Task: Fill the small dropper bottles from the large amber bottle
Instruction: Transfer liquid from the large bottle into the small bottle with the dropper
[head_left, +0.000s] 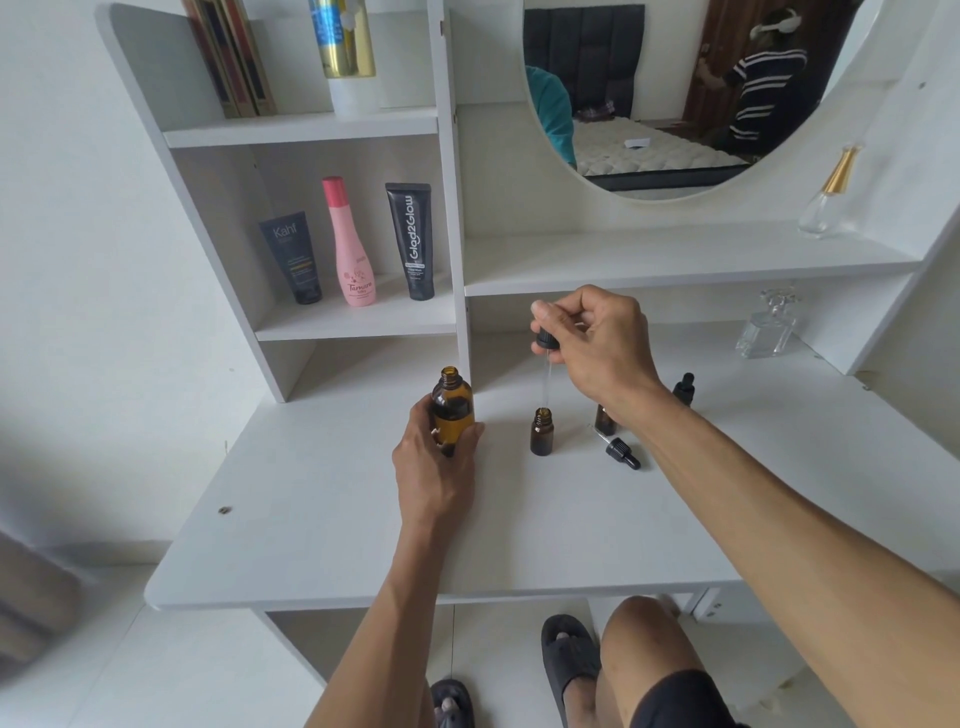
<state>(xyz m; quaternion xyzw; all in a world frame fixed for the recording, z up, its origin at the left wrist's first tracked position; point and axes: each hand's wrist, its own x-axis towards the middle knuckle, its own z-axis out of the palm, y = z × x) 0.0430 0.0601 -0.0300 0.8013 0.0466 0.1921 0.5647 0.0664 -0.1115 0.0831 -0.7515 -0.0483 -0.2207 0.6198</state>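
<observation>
Right now our right hand (597, 340) has its fingertips (543, 314) pinching the black rubber bulb of a dropper (545, 358), thumb below and the other fingers curled over the top. Its clear glass pipette hangs straight down, with the tip at the open mouth of a small amber dropper bottle (542, 431) standing upright on the white desk (322, 519); we cannot tell whether the tip is inside the neck or just above it.

Our left hand (436, 467) grips the large amber bottle (453, 408), fingers and thumb wrapped around its lower half from the near side. That bottle stands upright on the desk with its cap off, just left of the small one and apart from it.

Behind our right wrist a second small amber bottle (605, 418) is partly hidden, so we cannot see its top. Near it a loose dropper cap (621, 451) lies on its side on the desk, and farther right a third small bottle (684, 388) stands with its black dropper top on.

On the shelf to the left stand a dark Kahf tube (291, 257), a pink bottle (350, 244) and a black Glad2Glow tube (413, 241). A round mirror (649, 98) hangs above the desk, a clear glass flask (766, 332) sits at the far right, and a gold-necked perfume bottle (828, 195) rests on the ledge above it.
</observation>
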